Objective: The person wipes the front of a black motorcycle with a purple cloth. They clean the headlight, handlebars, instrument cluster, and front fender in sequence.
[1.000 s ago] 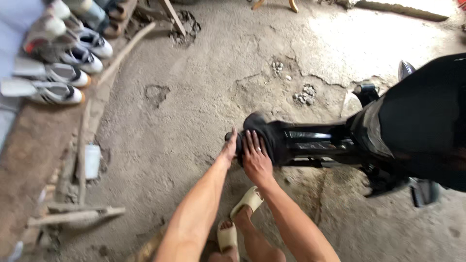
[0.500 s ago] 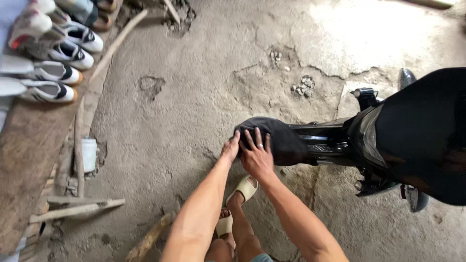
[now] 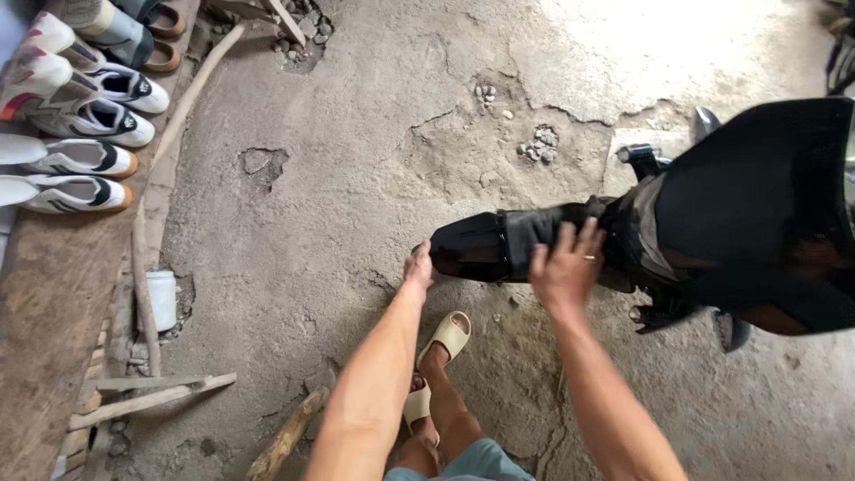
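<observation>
A black motorcycle (image 3: 757, 205) stands at the right, its glossy rear fender (image 3: 468, 249) pointing left over the cracked concrete floor. My right hand (image 3: 565, 263) presses a dark cloth (image 3: 530, 227) that is wrapped over the fender close to the seat, fingers spread on top of it. My left hand (image 3: 419, 265) rests flat against the fender's tip and holds nothing. Below the fender are my feet in beige sandals (image 3: 445, 334).
A row of white sneakers (image 3: 80, 116) lines a wooden plank at the left. Beside the plank sit a small white cup (image 3: 162, 298) and loose wooden sticks (image 3: 151, 392). Pebbles (image 3: 539, 142) lie in a broken patch of floor behind the fender.
My right hand has slid the dark cloth from the fender's tip rightward to near the seat, baring the glossy tip. My left hand stayed at the tip.
</observation>
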